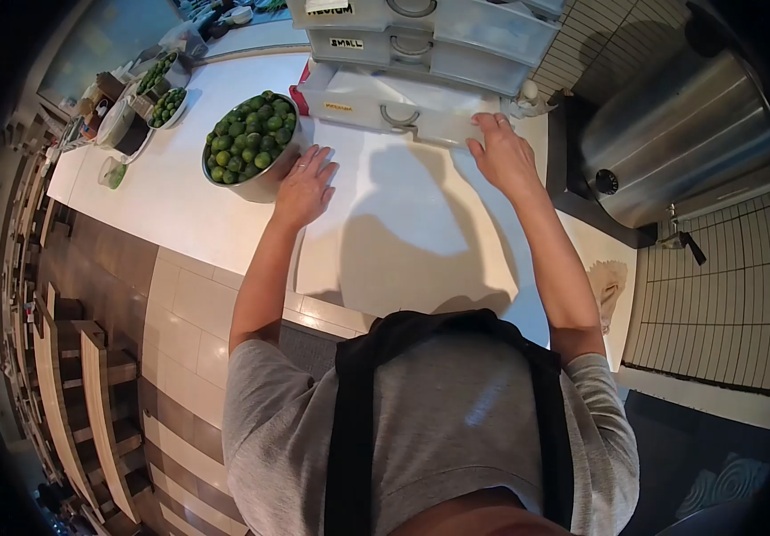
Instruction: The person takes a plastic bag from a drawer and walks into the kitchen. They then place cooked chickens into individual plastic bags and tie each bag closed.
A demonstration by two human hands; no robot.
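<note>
A metal bowl [266, 186] heaped with small green limes [249, 138] stands on the white counter. My left hand [305, 189] is beside the bowl's right side, fingers spread, with nothing in its grasp. Ahead is a stack of translucent plastic drawers; the lowest drawer [367, 114], with a grey handle [399, 116] and a small label, is partly pulled out. At that drawer's front right corner, my right hand [503, 154] rests with fingers extended along the edge. White contents lie inside the drawer, too indistinct to name.
A large steel dispenser [671, 134] with a tap [684, 241] stands at the right. Further left are a plate of limes [168, 109], a small cup [112, 172] and other containers. A brown crumpled cloth or paper [608, 290] lies near the counter's right edge.
</note>
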